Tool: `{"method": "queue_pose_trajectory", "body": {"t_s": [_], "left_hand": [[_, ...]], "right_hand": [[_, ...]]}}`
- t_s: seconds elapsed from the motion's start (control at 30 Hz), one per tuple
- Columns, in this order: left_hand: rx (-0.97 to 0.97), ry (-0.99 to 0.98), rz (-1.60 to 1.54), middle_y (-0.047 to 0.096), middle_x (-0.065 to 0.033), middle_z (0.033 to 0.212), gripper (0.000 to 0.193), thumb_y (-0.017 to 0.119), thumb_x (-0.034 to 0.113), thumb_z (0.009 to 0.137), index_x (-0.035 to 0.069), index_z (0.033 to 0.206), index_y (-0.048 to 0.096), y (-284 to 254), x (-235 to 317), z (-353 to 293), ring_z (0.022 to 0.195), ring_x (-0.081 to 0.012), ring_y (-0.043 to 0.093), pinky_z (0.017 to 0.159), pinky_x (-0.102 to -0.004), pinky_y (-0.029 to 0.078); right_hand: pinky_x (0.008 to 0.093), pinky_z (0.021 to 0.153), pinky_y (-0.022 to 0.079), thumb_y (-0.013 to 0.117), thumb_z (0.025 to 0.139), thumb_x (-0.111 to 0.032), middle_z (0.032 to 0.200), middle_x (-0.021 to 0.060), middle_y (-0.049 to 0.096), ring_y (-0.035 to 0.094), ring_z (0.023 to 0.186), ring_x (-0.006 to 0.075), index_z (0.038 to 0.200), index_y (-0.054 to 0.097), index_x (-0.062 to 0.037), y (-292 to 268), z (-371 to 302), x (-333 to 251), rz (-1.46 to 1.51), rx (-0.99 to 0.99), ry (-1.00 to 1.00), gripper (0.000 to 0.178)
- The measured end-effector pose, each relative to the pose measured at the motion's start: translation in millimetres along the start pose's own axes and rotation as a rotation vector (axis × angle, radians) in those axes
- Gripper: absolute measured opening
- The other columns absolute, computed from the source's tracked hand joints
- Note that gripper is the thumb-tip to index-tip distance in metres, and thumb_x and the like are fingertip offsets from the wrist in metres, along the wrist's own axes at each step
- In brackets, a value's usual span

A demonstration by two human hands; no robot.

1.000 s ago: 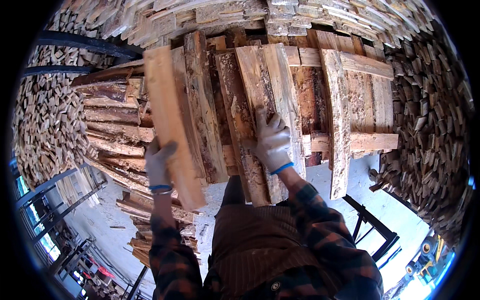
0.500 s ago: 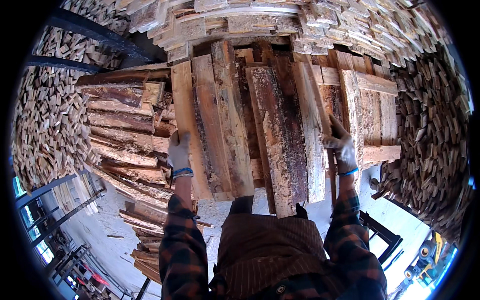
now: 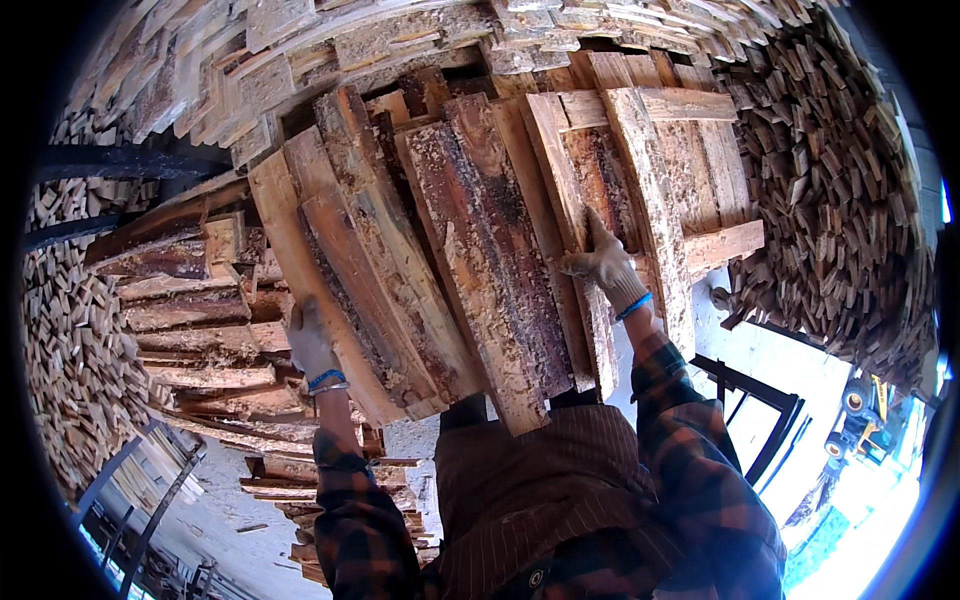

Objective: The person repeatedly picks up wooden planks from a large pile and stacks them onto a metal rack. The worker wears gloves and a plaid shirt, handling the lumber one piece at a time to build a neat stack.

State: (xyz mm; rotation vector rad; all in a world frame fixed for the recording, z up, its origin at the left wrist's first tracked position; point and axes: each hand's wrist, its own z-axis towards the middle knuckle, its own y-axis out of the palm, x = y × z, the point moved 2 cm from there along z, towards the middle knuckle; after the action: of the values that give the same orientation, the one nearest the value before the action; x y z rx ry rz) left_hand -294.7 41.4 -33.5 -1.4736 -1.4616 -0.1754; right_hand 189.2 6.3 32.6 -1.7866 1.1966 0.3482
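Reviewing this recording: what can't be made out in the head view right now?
All in the head view:
Left hand: whether it grips beneath the pale board; that board hides its underside.
Feet: hidden behind the wide boards and brown apron.
Stacked wood: upper part cut off by the top edge.
Wheeled machine: details too small, beside glare.

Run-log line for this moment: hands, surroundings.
left hand: at outer edge of pale board | right hand: on narrow board | between: rough boards | rest: stacked wood, dark metal frame
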Motion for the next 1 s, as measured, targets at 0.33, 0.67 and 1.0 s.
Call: {"method": "queue_pose_trajectory", "body": {"t_s": [0.33, 0.67, 1.0], "left_hand": [[-0.086, -0.003, -0.11, 0.063, -0.0118, 0.107, 0.06, 0.056, 0.048, 0.09, 0.003, 0.13, 0.056, -6, 13, 10, 0.091, -0.0201, 0.056, 0.078, -0.0302, 0.047], [-0.089, -0.064, -0.236, 0.063, -0.0113, 0.105, 0.061, 0.059, 0.044, 0.092, -0.005, 0.127, 0.055, 12, 30, 3, 0.083, -0.018, 0.055, 0.074, -0.0295, 0.046], [0.038, 0.124, 0.06, 0.065, -0.018, 0.087, 0.053, 0.05, 0.043, 0.094, -0.004, 0.116, 0.062, 17, 9, 10, 0.074, -0.027, 0.06, 0.072, -0.0358, 0.049]], "right_hand": [[0.0452, 0.092, 0.049, 0.075, 0.075, -0.049, 0.125, 0.0309, 0.052, 0.058, 0.108, 0.0424, 0.152, 0.016, -0.0196, -37, 45, 26, -0.442, 0.293, -0.098, 0.102], [0.0387, 0.103, 0.041, 0.064, 0.089, -0.024, 0.134, 0.0216, 0.053, 0.049, 0.125, 0.0351, 0.143, 0.041, -0.019, -10, 32, 49, -0.027, 0.455, -0.185, 0.059], [0.0399, 0.072, 0.059, 0.064, 0.089, -0.028, 0.125, 0.0214, 0.058, 0.067, 0.094, 0.0319, 0.138, 0.046, -0.0198, -18, 41, -59, -1.059, 0.386, -0.335, 0.054]]}}
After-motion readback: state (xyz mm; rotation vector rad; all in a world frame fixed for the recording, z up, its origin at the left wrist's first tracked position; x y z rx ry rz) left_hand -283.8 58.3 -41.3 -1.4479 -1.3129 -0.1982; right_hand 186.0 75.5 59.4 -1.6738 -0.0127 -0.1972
